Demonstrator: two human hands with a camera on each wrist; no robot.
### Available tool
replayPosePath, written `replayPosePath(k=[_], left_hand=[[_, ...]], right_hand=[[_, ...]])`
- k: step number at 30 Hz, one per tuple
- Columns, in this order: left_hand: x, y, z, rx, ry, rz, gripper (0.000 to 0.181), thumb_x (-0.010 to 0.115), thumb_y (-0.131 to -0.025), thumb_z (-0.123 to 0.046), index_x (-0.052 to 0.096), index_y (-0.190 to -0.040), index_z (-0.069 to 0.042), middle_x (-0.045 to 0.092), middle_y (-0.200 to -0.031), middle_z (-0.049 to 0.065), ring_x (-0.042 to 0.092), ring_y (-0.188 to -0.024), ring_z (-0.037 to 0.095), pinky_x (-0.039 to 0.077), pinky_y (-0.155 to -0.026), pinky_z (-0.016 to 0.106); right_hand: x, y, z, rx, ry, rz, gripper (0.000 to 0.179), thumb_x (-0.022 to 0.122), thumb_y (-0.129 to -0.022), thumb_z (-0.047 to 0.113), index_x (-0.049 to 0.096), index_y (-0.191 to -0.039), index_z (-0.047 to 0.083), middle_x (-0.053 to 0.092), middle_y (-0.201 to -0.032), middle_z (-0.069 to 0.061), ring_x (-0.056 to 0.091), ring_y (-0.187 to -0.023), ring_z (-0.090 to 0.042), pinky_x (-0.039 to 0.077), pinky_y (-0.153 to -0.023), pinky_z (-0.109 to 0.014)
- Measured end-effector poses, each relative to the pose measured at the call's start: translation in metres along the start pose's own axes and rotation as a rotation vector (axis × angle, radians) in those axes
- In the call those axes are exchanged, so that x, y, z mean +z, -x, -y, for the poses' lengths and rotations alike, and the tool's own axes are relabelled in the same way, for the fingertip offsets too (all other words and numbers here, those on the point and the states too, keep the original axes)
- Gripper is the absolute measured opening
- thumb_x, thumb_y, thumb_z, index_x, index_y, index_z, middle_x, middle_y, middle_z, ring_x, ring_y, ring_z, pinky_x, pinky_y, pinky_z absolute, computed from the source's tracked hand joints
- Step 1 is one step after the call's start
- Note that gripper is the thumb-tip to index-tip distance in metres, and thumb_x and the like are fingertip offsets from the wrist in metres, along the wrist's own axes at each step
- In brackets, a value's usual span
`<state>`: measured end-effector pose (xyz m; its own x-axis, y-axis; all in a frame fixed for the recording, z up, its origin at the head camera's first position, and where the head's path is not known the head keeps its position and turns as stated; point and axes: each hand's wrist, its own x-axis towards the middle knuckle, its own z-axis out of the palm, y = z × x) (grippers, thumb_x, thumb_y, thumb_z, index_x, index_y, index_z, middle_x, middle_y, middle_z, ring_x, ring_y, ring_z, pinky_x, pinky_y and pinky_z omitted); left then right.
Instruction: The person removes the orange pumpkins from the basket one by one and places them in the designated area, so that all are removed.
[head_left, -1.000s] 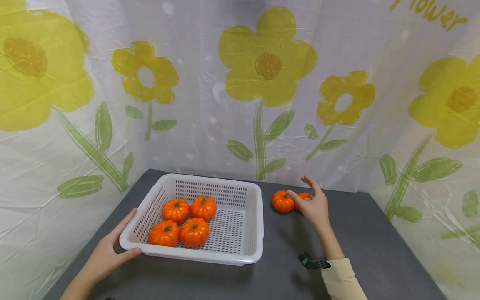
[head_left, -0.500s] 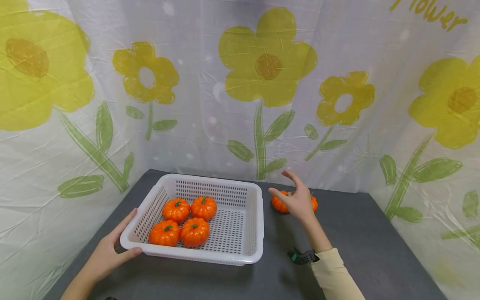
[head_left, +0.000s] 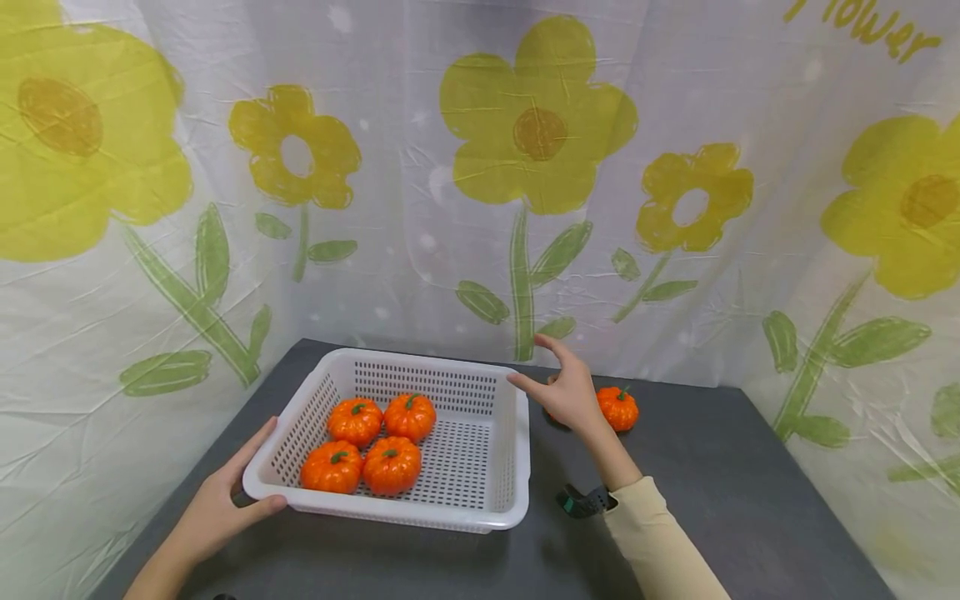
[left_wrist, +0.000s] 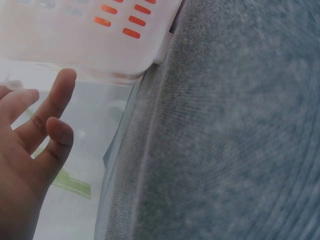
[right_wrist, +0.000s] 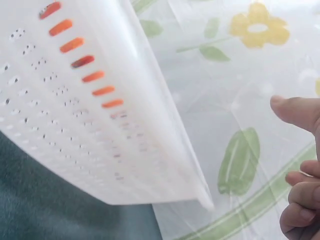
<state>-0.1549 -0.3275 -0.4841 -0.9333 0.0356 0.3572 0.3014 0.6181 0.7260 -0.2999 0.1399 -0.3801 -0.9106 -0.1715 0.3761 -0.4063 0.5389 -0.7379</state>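
Observation:
A white plastic basket (head_left: 468,521) with slotted walls stands on the table, holding several small orange pumpkins (head_left: 392,465) with green stems in its left part. My left hand (head_left: 213,508) is at the basket's front left corner, thumb and fingers extended along the rim. In the left wrist view, its fingertips (left_wrist: 64,80) are right at the basket wall. Thumb and index finger spread apart, my right hand (head_left: 573,392) reaches the basket's back right corner with nothing in its grasp. Just right of it sits a pumpkin (head_left: 618,408); another is mostly hidden behind this hand.
The dark grey table (head_left: 720,483) runs back to a hanging white cloth (head_left: 405,275) printed with yellow flowers, which also covers both sides. A black band (head_left: 585,502) is on the right wrist.
My right hand has moved left from over the two pumpkins on the table to the basket's right rim, uncovering the right-hand pumpkin. My left hand and the basket have stayed put.

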Motion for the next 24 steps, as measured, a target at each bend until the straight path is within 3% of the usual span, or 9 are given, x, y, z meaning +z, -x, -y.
replayPosePath(k=[2,5,10,15,17,20,21,23,24], left_hand=[[0.0,0.001,0.0,0.004,0.005,-0.001,0.101,0.087,-0.086,-0.013,0.029,-0.169,-0.02,0.028,-0.147,-0.047,0.048,-0.116,-0.02,0.052,-0.082,0.019],[-0.001,0.001,-0.002,0.011,0.011,-0.003,0.102,0.087,-0.086,-0.012,0.03,-0.169,-0.02,0.029,-0.147,-0.047,0.049,-0.115,-0.019,0.052,-0.083,0.019],[-0.001,0.0,-0.004,0.008,0.012,-0.003,0.101,0.087,-0.086,-0.013,0.03,-0.169,-0.02,0.03,-0.146,-0.046,0.048,-0.116,-0.019,0.051,-0.085,0.018],[-0.001,-0.001,-0.005,-0.008,-0.006,-0.002,0.101,0.087,-0.087,-0.016,0.029,-0.169,-0.021,0.028,-0.146,-0.047,0.046,-0.116,-0.021,0.052,-0.086,0.019],[-0.001,-0.001,-0.005,-0.011,-0.009,0.0,0.101,0.087,-0.087,-0.017,0.029,-0.17,-0.022,0.028,-0.145,-0.047,0.046,-0.116,-0.021,0.052,-0.085,0.02],[-0.001,0.0,-0.005,-0.012,-0.006,0.004,0.101,0.086,-0.087,-0.017,0.029,-0.17,-0.022,0.028,-0.145,-0.048,0.047,-0.115,-0.02,0.053,-0.084,0.021],[-0.001,0.0,-0.005,-0.011,-0.005,0.004,0.101,0.086,-0.087,-0.016,0.029,-0.17,-0.021,0.028,-0.144,-0.048,0.048,-0.115,-0.02,0.053,-0.084,0.021],[-0.001,0.0,-0.005,-0.012,-0.007,0.004,0.101,0.086,-0.087,-0.017,0.029,-0.17,-0.021,0.028,-0.144,-0.048,0.048,-0.115,-0.019,0.054,-0.083,0.021],[-0.001,0.0,-0.005,-0.013,-0.008,0.004,0.101,0.086,-0.087,-0.017,0.029,-0.17,-0.021,0.028,-0.144,-0.048,0.049,-0.115,-0.019,0.054,-0.083,0.021]], right_hand=[[0.003,-0.002,0.003,-0.01,0.016,0.005,0.077,0.086,-0.089,0.037,0.053,-0.155,0.014,0.054,-0.157,-0.01,0.05,-0.052,-0.013,0.057,-0.066,-0.041],[0.005,-0.006,0.009,-0.006,0.02,0.02,0.078,0.086,-0.089,0.04,0.052,-0.156,0.016,0.054,-0.157,-0.009,0.061,-0.061,-0.011,0.06,-0.079,-0.047],[0.006,-0.015,0.018,0.001,-0.029,0.055,0.079,0.084,-0.091,0.041,0.05,-0.158,0.018,0.053,-0.158,-0.005,0.038,-0.044,-0.014,0.047,-0.055,-0.036],[0.013,-0.023,0.026,-0.023,-0.061,0.064,0.078,0.085,-0.09,0.039,0.052,-0.157,0.017,0.056,-0.156,-0.005,0.042,-0.045,-0.021,0.046,-0.055,-0.035],[0.017,-0.026,0.028,-0.029,-0.056,0.064,0.078,0.086,-0.09,0.038,0.053,-0.156,0.015,0.057,-0.155,-0.006,0.054,-0.057,-0.028,0.053,-0.064,-0.041],[0.024,-0.031,0.031,-0.027,-0.05,0.07,0.078,0.086,-0.089,0.039,0.053,-0.155,0.014,0.058,-0.154,-0.006,0.068,-0.097,-0.033,0.056,-0.089,-0.051],[0.026,-0.032,0.032,-0.025,-0.055,0.079,0.078,0.086,-0.089,0.039,0.053,-0.156,0.014,0.057,-0.155,-0.006,0.068,-0.103,-0.035,0.055,-0.094,-0.053],[0.031,-0.034,0.035,-0.022,-0.057,0.094,0.079,0.086,-0.089,0.04,0.053,-0.156,0.014,0.057,-0.155,-0.006,0.069,-0.109,-0.031,0.054,-0.098,-0.052],[0.034,-0.035,0.036,-0.021,-0.061,0.103,0.079,0.085,-0.089,0.04,0.052,-0.156,0.015,0.056,-0.155,-0.005,0.071,-0.098,-0.03,0.056,-0.094,-0.05]])
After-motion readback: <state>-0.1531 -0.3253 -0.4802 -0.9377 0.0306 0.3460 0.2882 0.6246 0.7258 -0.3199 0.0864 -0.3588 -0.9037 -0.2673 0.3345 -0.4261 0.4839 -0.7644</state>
